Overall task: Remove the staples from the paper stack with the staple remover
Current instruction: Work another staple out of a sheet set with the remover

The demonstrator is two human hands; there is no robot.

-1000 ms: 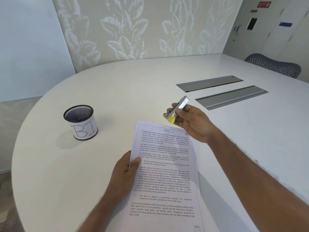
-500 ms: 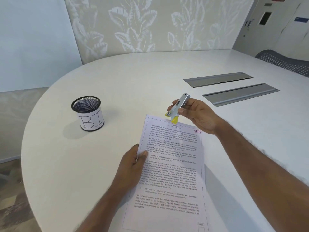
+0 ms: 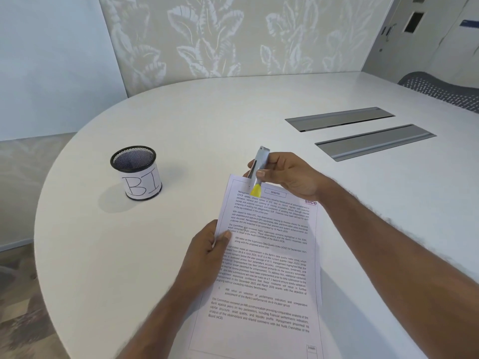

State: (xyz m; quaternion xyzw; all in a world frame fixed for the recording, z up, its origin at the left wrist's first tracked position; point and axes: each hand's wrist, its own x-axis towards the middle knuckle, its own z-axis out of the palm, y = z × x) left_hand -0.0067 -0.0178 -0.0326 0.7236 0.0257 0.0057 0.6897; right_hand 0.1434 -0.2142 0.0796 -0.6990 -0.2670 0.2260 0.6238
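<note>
Yellow-tipped remover (image 3: pixel 258 172) near upright, tip down at paper (image 3: pixel 269 268) top, pinched in right hand (image 3: pixel 290 177), left hand (image 3: pixel 207 251) gripping paper edge, mesh cup (image 3: pixel 136 172) apart.

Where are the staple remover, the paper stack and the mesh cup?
staple remover (image 3: pixel 260 159), head view, on its metal body, above the yellow tip.
paper stack (image 3: pixel 267 255), head view, on the printed top sheet, mid-page.
mesh cup (image 3: pixel 140 183), head view, on its white paper label.

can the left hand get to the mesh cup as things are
Probably yes: only bare table lies between the left hand and the cup. But the hand grips the paper's edge and would have to let go first.
</note>
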